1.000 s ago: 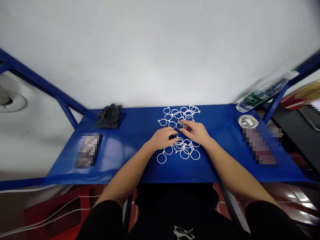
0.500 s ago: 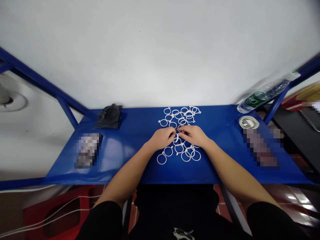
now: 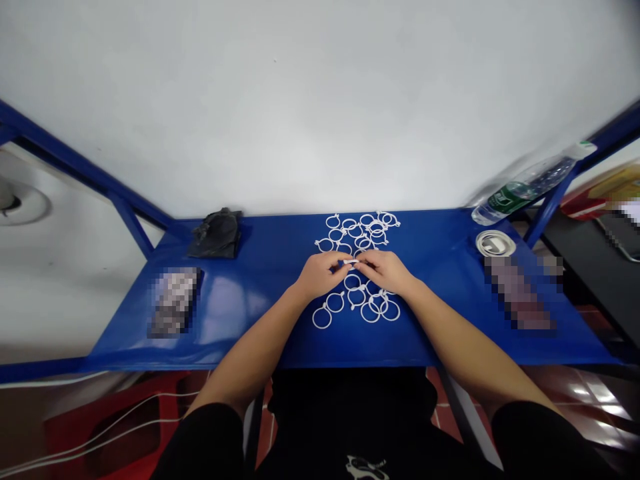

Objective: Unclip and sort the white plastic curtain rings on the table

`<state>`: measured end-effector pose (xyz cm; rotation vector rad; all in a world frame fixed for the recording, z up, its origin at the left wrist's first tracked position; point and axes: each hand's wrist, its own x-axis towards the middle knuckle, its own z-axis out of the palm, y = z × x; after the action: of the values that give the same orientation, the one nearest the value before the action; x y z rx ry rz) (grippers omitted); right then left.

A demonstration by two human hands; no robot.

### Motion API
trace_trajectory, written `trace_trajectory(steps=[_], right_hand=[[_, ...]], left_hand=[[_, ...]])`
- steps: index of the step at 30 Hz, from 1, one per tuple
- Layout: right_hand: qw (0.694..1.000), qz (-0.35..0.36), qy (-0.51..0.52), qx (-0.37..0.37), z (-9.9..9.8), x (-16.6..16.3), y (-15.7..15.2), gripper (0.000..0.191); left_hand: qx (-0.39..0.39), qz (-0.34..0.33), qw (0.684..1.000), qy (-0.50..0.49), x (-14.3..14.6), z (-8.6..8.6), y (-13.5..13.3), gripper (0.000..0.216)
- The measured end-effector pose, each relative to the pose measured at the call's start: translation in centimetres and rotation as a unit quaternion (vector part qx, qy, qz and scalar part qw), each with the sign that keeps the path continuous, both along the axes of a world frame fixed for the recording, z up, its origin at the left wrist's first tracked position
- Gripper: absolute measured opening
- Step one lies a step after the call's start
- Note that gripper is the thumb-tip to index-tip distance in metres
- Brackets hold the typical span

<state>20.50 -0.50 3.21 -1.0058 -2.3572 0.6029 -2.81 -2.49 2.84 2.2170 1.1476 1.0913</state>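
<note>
Between my two hands is a white curtain ring [image 3: 352, 261], turned nearly edge-on. My left hand [image 3: 324, 273] pinches its left side with thumb and fingers. The right side is pinched by my right hand [image 3: 384, 270], and the fingertips of both hands almost meet. Around the hands lie several more white rings with small eyelets: a group behind [image 3: 377, 230] and a group in front [image 3: 371, 309], some overlapping. Part of the rings under the hands is hidden.
A crumpled black plastic bag [image 3: 216, 233] and a pixelated flat object [image 3: 175, 301] lie on the left of the blue table [image 3: 260, 343]. On the right are a leaning water bottle [image 3: 530, 187], a coiled white cable [image 3: 495, 245] and another pixelated object [image 3: 520, 293].
The ring between my hands has turned from a tilted, partly face-on position to nearly edge-on. Both hands stay in about the same place, and the view shifts slightly.
</note>
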Motion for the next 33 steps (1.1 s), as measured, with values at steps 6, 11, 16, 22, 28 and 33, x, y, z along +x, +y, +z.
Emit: trace_trajectory(steps=[6, 11, 16, 22, 28, 33], right_hand=[[1.000, -0.001, 0.006, -0.008, 0.1, -0.1, -0.1, 0.035], [1.000, 0.003, 0.002, -0.012, 0.1, -0.3, -0.2, 0.033], [1.000, 0.010, 0.003, -0.005, 0.0, -0.4, -0.3, 0.035], [0.999, 0.041, 0.007, -0.008, -0.1, -0.7, -0.4, 0.032], [0.999, -0.019, 0.029, -0.008, -0.4, 0.0, 0.0, 0.031], [0.999, -0.029, 0.028, 0.001, -0.4, 0.3, 0.1, 0.032]], left_hand=[[0.000, -0.046, 0.998, -0.032, -0.2, 0.1, 0.0, 0.022], [0.000, -0.053, 0.998, -0.021, -0.3, 0.1, 0.2, 0.022], [-0.001, -0.059, 0.998, 0.011, -0.4, 0.2, 0.3, 0.019], [0.007, -0.063, 0.998, 0.012, -0.6, 0.0, 0.4, 0.022], [0.056, 0.027, 0.998, 0.006, -0.8, -0.2, 0.5, 0.026], [0.082, 0.059, 0.995, -0.016, -1.7, 0.3, 0.9, 0.027]])
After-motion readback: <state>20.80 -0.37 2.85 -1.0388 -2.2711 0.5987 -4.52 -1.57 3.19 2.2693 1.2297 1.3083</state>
